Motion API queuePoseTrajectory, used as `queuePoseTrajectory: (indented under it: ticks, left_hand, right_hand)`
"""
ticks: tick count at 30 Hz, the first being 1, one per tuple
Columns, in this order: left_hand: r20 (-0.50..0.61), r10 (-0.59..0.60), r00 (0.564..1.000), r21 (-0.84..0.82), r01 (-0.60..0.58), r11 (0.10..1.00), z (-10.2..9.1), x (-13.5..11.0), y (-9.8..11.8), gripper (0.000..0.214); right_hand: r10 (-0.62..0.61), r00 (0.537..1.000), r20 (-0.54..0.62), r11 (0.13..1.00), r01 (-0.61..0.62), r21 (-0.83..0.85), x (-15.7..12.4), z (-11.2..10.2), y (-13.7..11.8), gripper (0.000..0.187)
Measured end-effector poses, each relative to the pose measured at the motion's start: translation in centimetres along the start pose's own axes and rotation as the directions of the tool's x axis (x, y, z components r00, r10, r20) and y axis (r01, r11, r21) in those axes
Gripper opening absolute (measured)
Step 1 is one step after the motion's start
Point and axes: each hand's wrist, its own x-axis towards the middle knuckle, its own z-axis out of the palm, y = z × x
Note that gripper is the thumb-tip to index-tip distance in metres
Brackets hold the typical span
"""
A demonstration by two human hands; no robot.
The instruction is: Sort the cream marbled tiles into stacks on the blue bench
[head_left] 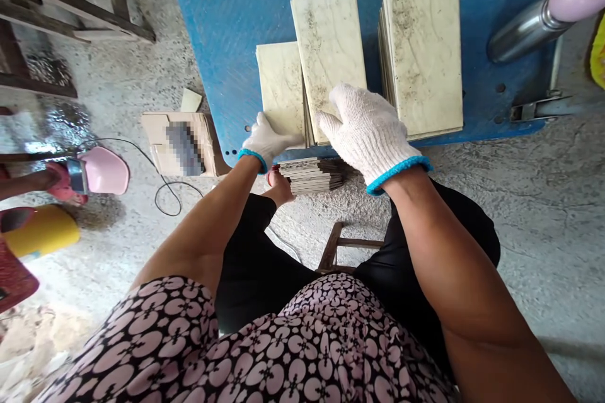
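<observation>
Cream rectangular tiles lie on a blue table [227,25]. My left hand [267,141], in a white knit glove, grips the near edge of a low tile stack [280,85] at the table's front. My right hand [366,129], also gloved, rests with fingers curled on the near end of a taller middle stack [328,44]. A third tile stack [425,44] stands apart to the right. More tiles [312,176] are piled on the floor under the table edge, beside my bare foot.
A steel flask with a pink lid [543,12] lies at the table's right. On the concrete floor to the left are a cardboard box [161,132], a pink object with a cable [101,170] and a yellow cylinder [42,230]. A small wooden stool [340,249] stands between my legs.
</observation>
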Motion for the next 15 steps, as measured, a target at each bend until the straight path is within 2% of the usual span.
queuePoseTrajectory:
  ticks: [3,6,10,15]
  left_hand:
    - [0.043,0.038,0.998,0.086,-0.041,0.995,0.9,-0.9,-0.3,0.143]
    - [-0.001,0.098,0.995,0.108,-0.098,0.989,1.5,-0.9,0.3,0.137]
    - [-0.044,0.102,0.994,0.116,-0.096,0.989,1.9,-0.1,0.6,0.134]
    - [-0.047,0.116,0.992,0.162,-0.107,0.981,1.8,0.1,0.2,0.136]
  right_hand:
    - [-0.034,0.999,-0.004,0.999,0.034,0.003,0.1,0.1,0.0,0.037]
    - [-0.007,1.000,0.031,1.000,0.007,0.000,0.2,0.1,-0.2,0.033]
    - [-0.008,0.999,0.032,1.000,0.007,0.028,0.3,0.0,-0.3,0.032]
    - [-0.029,0.999,0.027,0.997,0.027,0.066,0.3,-0.1,0.0,0.037]
